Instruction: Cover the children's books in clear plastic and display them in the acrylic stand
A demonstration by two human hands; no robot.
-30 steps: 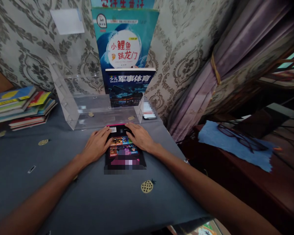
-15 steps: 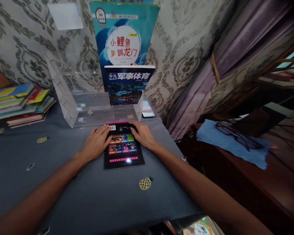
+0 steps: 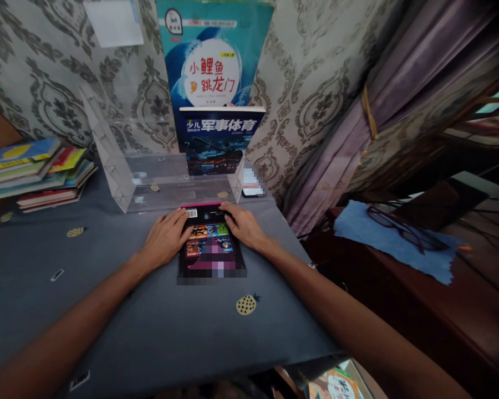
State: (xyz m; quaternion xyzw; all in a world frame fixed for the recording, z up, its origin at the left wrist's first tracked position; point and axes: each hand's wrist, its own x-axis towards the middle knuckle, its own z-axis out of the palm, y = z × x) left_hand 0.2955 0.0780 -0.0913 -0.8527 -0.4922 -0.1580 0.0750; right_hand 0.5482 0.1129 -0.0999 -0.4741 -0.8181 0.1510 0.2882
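A black book [image 3: 210, 246] lies flat, back cover up, on the grey tablecloth [image 3: 149, 327], its far edge close to a clear acrylic book stand [image 3: 120, 177]. My left hand [image 3: 164, 238] rests on the book's upper left corner with fingers stretched flat. My right hand [image 3: 243, 227] lies flat on the upper right corner in the same way. Two books stand upright in the acrylic stand: a dark blue one [image 3: 220, 138] in front and a larger teal one [image 3: 214, 52] behind it.
A stack of several books [image 3: 35, 174] lies at the left on the table. A patterned wall stands behind, a purple curtain [image 3: 357, 122] at right. Beyond the table's right edge is a dark wooden surface with a blue cloth [image 3: 395, 238] and glasses [image 3: 393, 221].
The view has shifted slightly. Both hands stay flat on the black book's top corners, and the book sits a little nearer the acrylic stand.
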